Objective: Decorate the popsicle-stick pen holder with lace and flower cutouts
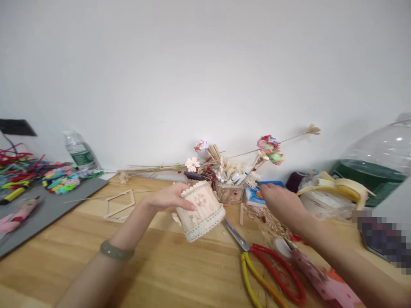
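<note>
My left hand (175, 196) is wrapped round a small wooden craft-stick pot (204, 203), which is tilted above the table. Lace runs round one edge of the pot, and small pale flowers decorate its side. Farther right, my right hand (278, 199) is closed beside a blue-and-white packet (258, 194); its fingertips are partly hidden, so what they pinch is unclear. Between the hands stands a second decorated pot (229, 192) filled with lace, sticks and paper flowers (269, 147). Scissors (245, 246) with red and yellow handles lie below the pot in my left hand.
A pink glue gun (310, 265) lies under my right forearm, near wood chips (268, 220). Banana peel (346, 188) and a large bottle (372, 167) are at right. Left are a stick frame (120, 205), a small bottle (80, 152) and colourful craft pieces (64, 177) on a grey mat (61, 214).
</note>
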Available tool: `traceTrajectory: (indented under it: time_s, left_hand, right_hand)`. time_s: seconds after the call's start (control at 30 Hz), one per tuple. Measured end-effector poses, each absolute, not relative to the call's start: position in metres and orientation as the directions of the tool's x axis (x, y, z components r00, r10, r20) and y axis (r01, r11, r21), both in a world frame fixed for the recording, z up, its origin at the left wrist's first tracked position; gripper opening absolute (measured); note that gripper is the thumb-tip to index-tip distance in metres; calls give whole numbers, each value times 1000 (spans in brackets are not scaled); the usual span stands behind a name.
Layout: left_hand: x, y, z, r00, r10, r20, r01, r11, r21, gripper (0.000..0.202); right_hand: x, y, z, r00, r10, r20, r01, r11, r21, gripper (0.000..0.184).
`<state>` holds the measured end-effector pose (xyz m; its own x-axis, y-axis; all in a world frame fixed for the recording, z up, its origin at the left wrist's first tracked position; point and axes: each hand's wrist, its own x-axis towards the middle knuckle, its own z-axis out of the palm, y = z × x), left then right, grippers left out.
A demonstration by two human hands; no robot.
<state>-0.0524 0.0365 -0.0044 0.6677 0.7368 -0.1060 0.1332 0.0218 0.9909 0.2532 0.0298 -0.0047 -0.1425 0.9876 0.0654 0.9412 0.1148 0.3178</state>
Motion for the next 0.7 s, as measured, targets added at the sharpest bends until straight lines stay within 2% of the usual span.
traceTrajectory:
  time_s: [0.13, 0.3, 0.57, 0.7]
  left_hand:
    - [-35, 24, 3, 613, 786, -76, 102, 17, 995, 29]
    - [-14, 8, 10, 561, 828, -13, 26, -1, 1000, 33]
    - [3, -11, 16, 471, 875, 108, -119, -58, 991, 30]
    - [9, -13, 15, 302, 937, 175, -270, -92, 959, 27]
  right_hand:
    - [261, 74, -22, -37, 995, 94, 938, 2, 347, 32]
    - [264, 85, -38, -2, 994, 107, 934, -37, 355, 32]
    - [258, 77, -20, 109, 975, 195, 927, -171, 333, 32]
    - [252, 64, -9, 136, 950, 280, 928, -221, 299, 32]
